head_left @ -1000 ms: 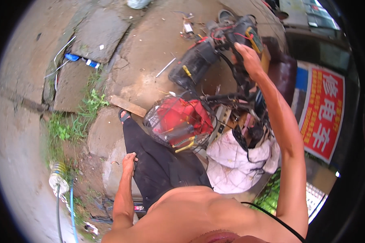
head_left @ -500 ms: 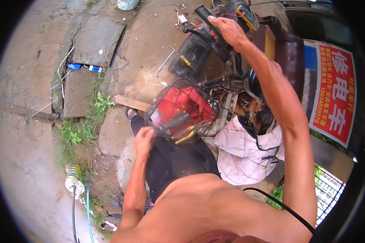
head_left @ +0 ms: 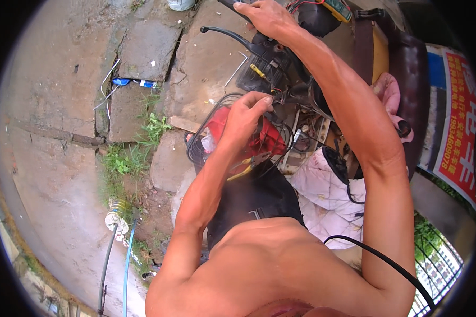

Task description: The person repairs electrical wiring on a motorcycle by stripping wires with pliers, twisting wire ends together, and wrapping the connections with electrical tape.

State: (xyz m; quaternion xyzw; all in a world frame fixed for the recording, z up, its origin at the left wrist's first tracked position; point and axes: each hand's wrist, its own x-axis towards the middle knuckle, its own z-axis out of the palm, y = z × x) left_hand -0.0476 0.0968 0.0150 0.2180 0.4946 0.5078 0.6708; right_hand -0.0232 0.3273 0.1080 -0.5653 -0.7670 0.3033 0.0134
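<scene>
At the top edge my right hand point(head_left: 267, 18) is closed around a black handlebar grip point(head_left: 231, 5). A black brake lever point(head_left: 230, 35) curves out below it. My left hand point(head_left: 244, 115) is raised over the wire basket point(head_left: 197, 150), thumb and fingers pinched together beside dark wires; whatever may be between them is hidden. Red material point(head_left: 217, 126) and yellow-handled pliers point(head_left: 240, 172) lie in the basket. A yellow-handled tool point(head_left: 257, 71) rests on a dark part beyond it.
A yellow multimeter point(head_left: 337, 9) sits at top right. White quilted cloth point(head_left: 328, 198) hangs right of my legs. Farther right are pink cloth point(head_left: 388, 100), a maroon leather seat point(head_left: 411, 79) and a red sign point(head_left: 460, 121). Hoses point(head_left: 128, 264) run along the left ground.
My left hand has come up and right, from beside my leg to above the basket. My right hand has shifted up and left with the grip, and the lever now shows clearly.
</scene>
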